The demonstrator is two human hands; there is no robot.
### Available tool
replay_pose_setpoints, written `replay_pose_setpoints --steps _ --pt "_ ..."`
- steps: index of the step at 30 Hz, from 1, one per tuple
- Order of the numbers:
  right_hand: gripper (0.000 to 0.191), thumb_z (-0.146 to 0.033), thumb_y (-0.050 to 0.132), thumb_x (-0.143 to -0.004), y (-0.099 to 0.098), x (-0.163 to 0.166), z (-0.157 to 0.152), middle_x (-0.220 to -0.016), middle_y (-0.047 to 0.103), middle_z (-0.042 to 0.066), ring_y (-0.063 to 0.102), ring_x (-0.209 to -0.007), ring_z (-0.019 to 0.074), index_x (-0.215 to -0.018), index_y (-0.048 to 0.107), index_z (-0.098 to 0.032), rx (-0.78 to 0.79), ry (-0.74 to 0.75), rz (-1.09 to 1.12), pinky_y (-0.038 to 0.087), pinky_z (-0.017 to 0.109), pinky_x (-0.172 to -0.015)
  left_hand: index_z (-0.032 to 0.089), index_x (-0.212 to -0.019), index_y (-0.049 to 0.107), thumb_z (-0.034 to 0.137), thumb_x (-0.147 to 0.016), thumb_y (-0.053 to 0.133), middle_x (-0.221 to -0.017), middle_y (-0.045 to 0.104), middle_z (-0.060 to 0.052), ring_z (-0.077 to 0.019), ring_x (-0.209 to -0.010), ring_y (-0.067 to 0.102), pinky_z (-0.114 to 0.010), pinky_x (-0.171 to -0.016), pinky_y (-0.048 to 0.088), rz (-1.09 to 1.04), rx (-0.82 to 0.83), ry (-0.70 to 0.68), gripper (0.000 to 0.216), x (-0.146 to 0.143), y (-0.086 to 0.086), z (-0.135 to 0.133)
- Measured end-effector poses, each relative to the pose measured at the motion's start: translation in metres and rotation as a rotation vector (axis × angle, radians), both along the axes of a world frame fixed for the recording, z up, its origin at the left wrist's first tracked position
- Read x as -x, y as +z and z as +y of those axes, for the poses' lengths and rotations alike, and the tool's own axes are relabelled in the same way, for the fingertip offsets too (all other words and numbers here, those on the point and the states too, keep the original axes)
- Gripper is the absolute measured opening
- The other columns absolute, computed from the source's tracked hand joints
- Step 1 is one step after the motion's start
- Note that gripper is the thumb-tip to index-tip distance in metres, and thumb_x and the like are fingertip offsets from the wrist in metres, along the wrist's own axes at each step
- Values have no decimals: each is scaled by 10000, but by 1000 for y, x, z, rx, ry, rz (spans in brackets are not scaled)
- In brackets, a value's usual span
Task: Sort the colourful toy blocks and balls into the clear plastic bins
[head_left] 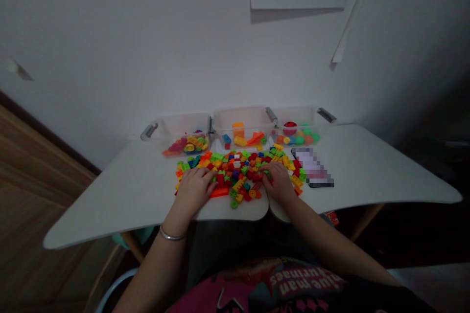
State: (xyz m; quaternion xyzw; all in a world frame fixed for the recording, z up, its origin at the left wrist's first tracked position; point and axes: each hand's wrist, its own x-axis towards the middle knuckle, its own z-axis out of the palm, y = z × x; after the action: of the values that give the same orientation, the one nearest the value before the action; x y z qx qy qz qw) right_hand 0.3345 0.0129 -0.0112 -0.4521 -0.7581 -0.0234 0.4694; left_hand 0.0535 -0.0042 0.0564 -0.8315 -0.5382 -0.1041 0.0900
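While the left hand [197,184] is resting at the left edge of the heap, just left of the frame's centre, its fingers are curling down and its thumb is pointing right, towards an upright red plastic block [220,181]. Whether this grip is closing on the block or only lying against it, I cannot tell. The block is sitting immediately to the right of the thumb, so the left hand is clearly the nearer one. Just below, a flat, bright orange plastic strip [219,193] is lying with its long axis running roughly left to right, its left end passing close by the thumb.

Across the heap, right of centre, the right hand [279,183] is dipping its bent fingertips among small green and dark red pieces; its grip is partly hidden, and I cannot tell if it is holding any. Between the two hands, the mixed heap of small coloured plastic bricks [239,185] is spreading over the white table [110,195], spilling towards its near edge at the centre of the frame.

Farther out, a phone with a blurred screen [314,168] is lying right of the heap, and three clear plastic bins [240,115] holding toy pieces are standing in a row behind it, against the wall.
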Motion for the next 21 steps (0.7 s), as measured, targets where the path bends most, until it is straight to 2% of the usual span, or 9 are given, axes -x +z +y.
replay_pose_setpoints --steps 16,21 --pt "173 -125 527 -829 0 0 -1 -899 688 72 614 -923 256 -918 634 -227 16 5 -13 497 442 -876 232 -1110 677 271 -899 549 -1113 699 -113 -308 -1031 653 -463 -893 470 -42 -27 37 250 -6 -9 13" --pt "159 -139 522 -844 -2 0 0 -911 690 77 613 -928 255 -921 634 -220 12 8 -15 496 438 -878 209 -1088 691 290 -892 582 -1091 724 -104 -305 -1034 661 -458 -902 482 -198 4 84 239 -3 -8 21"
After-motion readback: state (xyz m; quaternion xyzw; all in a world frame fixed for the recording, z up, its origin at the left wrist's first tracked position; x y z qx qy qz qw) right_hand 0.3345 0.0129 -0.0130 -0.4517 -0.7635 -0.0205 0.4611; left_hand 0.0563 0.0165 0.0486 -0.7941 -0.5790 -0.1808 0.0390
